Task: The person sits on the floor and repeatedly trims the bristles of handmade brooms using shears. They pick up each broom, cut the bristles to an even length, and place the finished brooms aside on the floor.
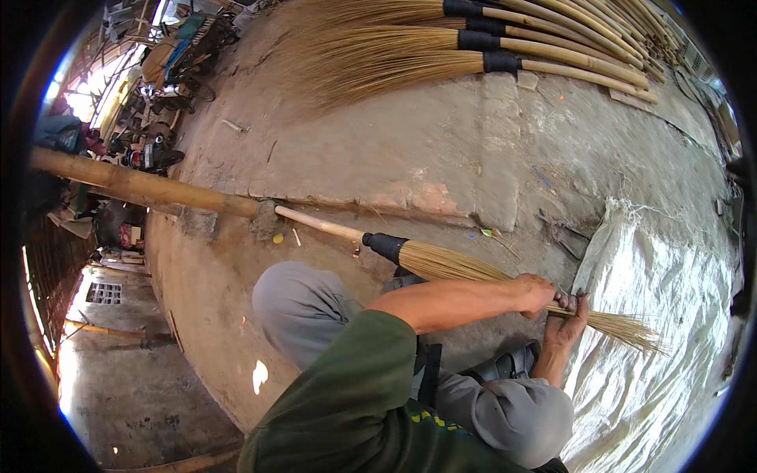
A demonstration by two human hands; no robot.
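Observation:
A broom [453, 262] with a pale wooden handle, a black binding and straw-coloured bristles lies slantwise before me, its handle toward the left. My left hand [535, 295] is closed around the bristles toward their tips, its forearm crossing over from the left. Just beyond it, my right hand [569, 322] grips the same bristle bundle from the near side, fingers and thumb curled against it. The loose bristle ends fan out past both hands. Whether a small tool or tie sits between the fingers, I cannot tell.
Several finished brooms [505, 63] lie stacked at the far side. A silvery woven sheet [646, 315] covers the floor at the right. At the left, a thick bamboo pole [150, 185] reaches in near the handle's end. Motorbikes [162, 150] and clutter stand at the far left.

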